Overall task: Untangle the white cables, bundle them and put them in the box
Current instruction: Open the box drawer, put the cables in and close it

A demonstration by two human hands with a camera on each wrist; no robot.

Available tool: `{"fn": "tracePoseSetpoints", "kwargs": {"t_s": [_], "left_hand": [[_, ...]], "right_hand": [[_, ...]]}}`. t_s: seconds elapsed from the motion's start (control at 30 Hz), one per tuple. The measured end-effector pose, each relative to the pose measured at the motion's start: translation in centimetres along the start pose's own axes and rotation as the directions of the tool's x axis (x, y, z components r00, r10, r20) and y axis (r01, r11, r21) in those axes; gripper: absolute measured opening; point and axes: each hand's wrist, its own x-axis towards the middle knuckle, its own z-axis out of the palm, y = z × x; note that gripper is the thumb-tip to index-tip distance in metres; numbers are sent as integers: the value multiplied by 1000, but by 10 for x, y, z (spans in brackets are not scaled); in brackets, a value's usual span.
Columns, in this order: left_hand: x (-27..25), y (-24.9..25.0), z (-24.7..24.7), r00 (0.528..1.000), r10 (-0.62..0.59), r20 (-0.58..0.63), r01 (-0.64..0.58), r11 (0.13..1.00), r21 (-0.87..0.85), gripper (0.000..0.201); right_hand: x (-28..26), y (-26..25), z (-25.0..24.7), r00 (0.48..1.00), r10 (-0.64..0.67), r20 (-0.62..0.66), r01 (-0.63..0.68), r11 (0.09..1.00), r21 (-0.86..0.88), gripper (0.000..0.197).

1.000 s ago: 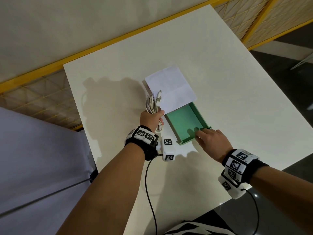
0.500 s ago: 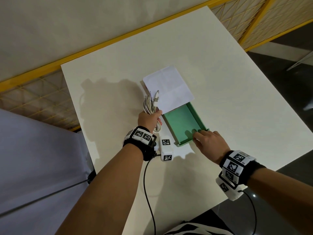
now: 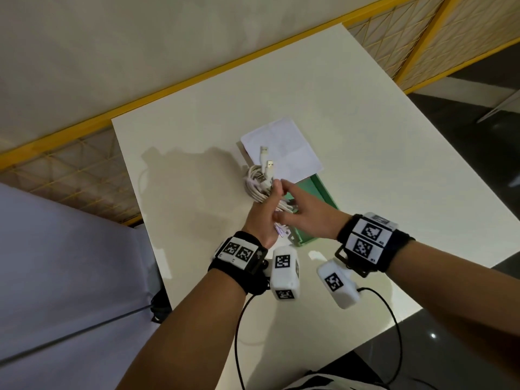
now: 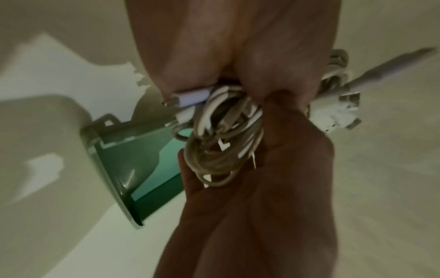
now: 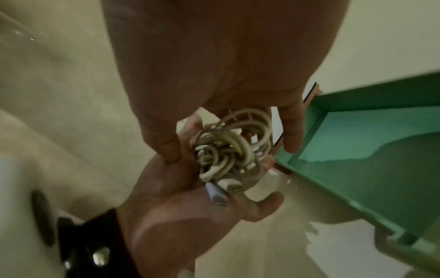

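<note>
I see a coiled bundle of white cables, loops stacked tight, two USB plugs poking out the far end. It sits off the white tabletop, just left of the open green box and over its near-left corner. The left hand has the coil wrapped in curled fingers, thumb up along its side. The right hand reaches across over the box, fingers lying on the coil's near loops; in the right wrist view they sit loose and half-spread around it. Long axis of the bundle runs away from me, plugs pointing toward the white paper sheet.
</note>
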Motion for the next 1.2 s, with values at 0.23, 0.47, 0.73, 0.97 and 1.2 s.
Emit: {"fn": "tracePoseSetpoints", "kwargs": {"t_s": [0.23, 0.47, 0.73, 0.97, 1.2], "left_hand": [[-5, -6, 12, 996, -68, 52, 78, 976, -203, 45], [-4, -20, 24, 990, -91, 104, 115, 960, -256, 41], [-7, -9, 21, 976, -29, 214, 3, 993, 122, 32], [6, -6, -9, 986, 25, 167, -99, 888, 448, 18], [19, -20, -19, 979, 191, 73, -166, 535, 829, 48]], "right_hand": [[-9, 3, 7, 996, -75, -43, 65, 978, -197, 67], [-17, 8, 23, 986, 62, -152, -123, 892, -435, 96], [-18, 18, 23, 948, 63, -313, -212, 857, -469, 42], [-28, 39, -6, 897, 321, -304, -426, 812, -399, 36], [-36, 44, -15, 841, 523, -139, -516, 699, -494, 27]]}}
